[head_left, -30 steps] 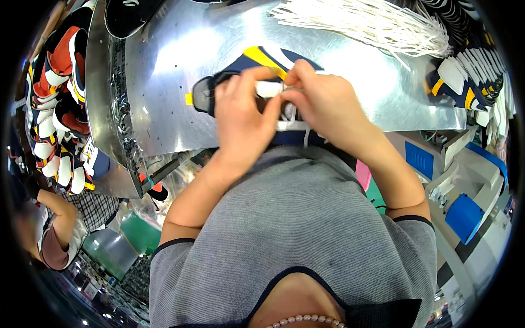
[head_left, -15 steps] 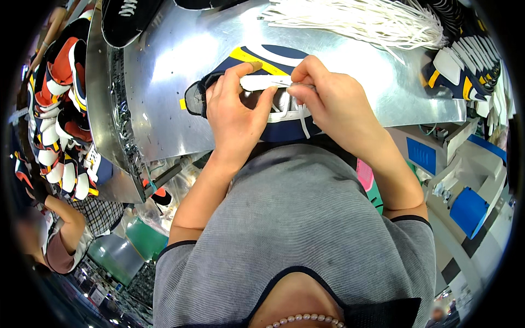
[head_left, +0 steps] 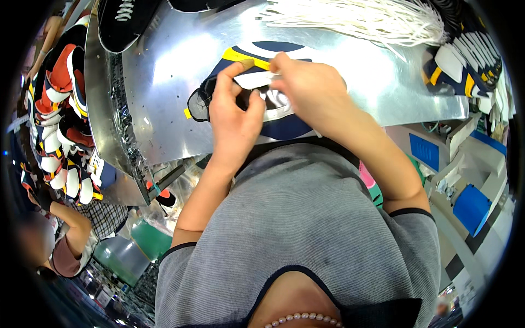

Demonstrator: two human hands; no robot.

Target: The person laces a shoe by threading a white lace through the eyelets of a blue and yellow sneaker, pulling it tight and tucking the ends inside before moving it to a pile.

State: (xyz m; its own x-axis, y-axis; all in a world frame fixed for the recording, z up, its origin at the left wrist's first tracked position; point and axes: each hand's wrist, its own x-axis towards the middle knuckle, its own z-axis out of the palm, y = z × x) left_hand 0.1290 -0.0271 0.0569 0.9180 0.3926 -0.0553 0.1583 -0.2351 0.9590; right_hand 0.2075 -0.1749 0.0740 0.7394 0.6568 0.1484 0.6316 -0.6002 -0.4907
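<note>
A navy shoe upper [head_left: 284,130] with yellow and white stripes lies on its side on the metal table in front of me. My left hand [head_left: 236,112] grips it at the opening, index finger over the yellow stripe and thumb at the lower eyelet edge. White lacing [head_left: 280,104] crosses the throat between two white eyelet strips. Over the upper eyelet strip [head_left: 252,81], my right hand [head_left: 311,85] is closed in a pinch. What its fingertips hold is hidden and slightly blurred. The dark mesh heel part [head_left: 199,105] sticks out left of my left hand.
A bundle of white shoelaces [head_left: 355,21] lies at the table's far side. Stacked uppers [head_left: 462,65] stand at the right, and more hang on a rack [head_left: 57,109] at the left. A black laced shoe [head_left: 123,24] sits far left. Another person's arm [head_left: 74,218] shows lower left.
My right hand has moved left along the upper eyelet strip and turned, its back now covering the toe-side part. My left hand keeps its grip, the upper shifting only slightly.
</note>
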